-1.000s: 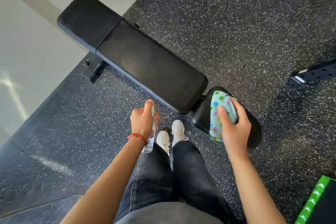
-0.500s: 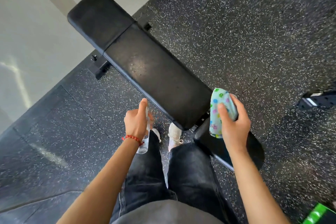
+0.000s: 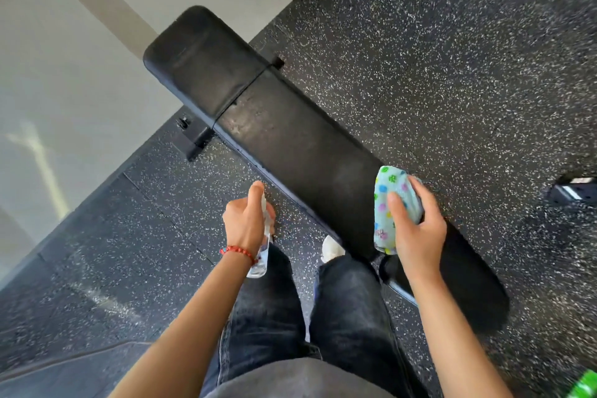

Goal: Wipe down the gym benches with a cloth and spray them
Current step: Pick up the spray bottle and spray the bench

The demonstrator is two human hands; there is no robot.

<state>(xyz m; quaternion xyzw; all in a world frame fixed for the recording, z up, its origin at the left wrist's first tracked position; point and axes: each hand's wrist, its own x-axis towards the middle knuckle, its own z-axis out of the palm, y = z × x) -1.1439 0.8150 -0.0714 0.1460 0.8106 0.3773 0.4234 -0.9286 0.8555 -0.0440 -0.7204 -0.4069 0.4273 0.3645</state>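
The bench (image 3: 290,139) runs from 11 o'clock down to 5 o'clock, its long pad showing faint droplets near the seam. The spray bottle (image 3: 262,249) is gripped in the left hand (image 3: 247,223), fingers curled around it and the thumb laid along the top; its nozzle is mostly hidden, so its aim cannot be told. The cloth (image 3: 392,207), bunched and dotted with colour, is pinched in the right hand (image 3: 416,229) between thumb and wrapped fingers, held at the pad's near end; whether it touches the pad cannot be told.

Spray could be wasted on the floor (image 3: 452,74), since the bottle is held beside the pad at 7 o'clock rather than over it. A slick patch on the floor could result near the shoe (image 3: 331,250), which stands just beside the bench's edge. The small seat pad (image 3: 468,284) at 5 o'clock could be missed, being partly covered by the right forearm.

A metal foot (image 3: 197,139) juts out at 10 o'clock. A dark metal object (image 3: 575,192) lies at 3 o'clock, well apart. Nothing lies on the long pad to block wiping.
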